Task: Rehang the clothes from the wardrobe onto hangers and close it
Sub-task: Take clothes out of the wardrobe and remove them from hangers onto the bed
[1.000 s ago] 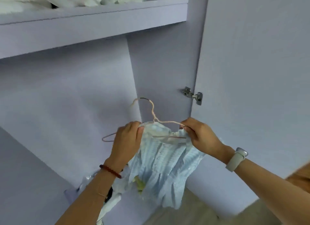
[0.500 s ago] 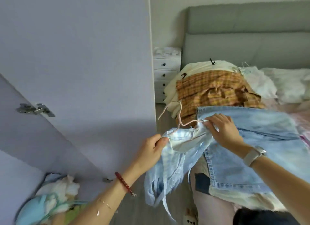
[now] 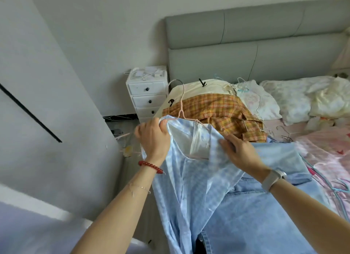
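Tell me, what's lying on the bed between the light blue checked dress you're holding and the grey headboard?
In the head view, an orange plaid garment lies there, with a cream one behind it, nearer the headboard.

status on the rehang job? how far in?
Done: plaid garment and others lie on the bed on hangers. In hand: left hand and right hand fit the light blue dress on a pink hanger. Left: jeans, closing the wardrobe.

White three-drawer nightstand (image 3: 147, 94) stands left of the grey padded headboard (image 3: 255, 39); orange plaid garment (image 3: 214, 109) lies on pink-sheeted bed (image 3: 329, 151), far of blue denim jeans (image 3: 265, 206)
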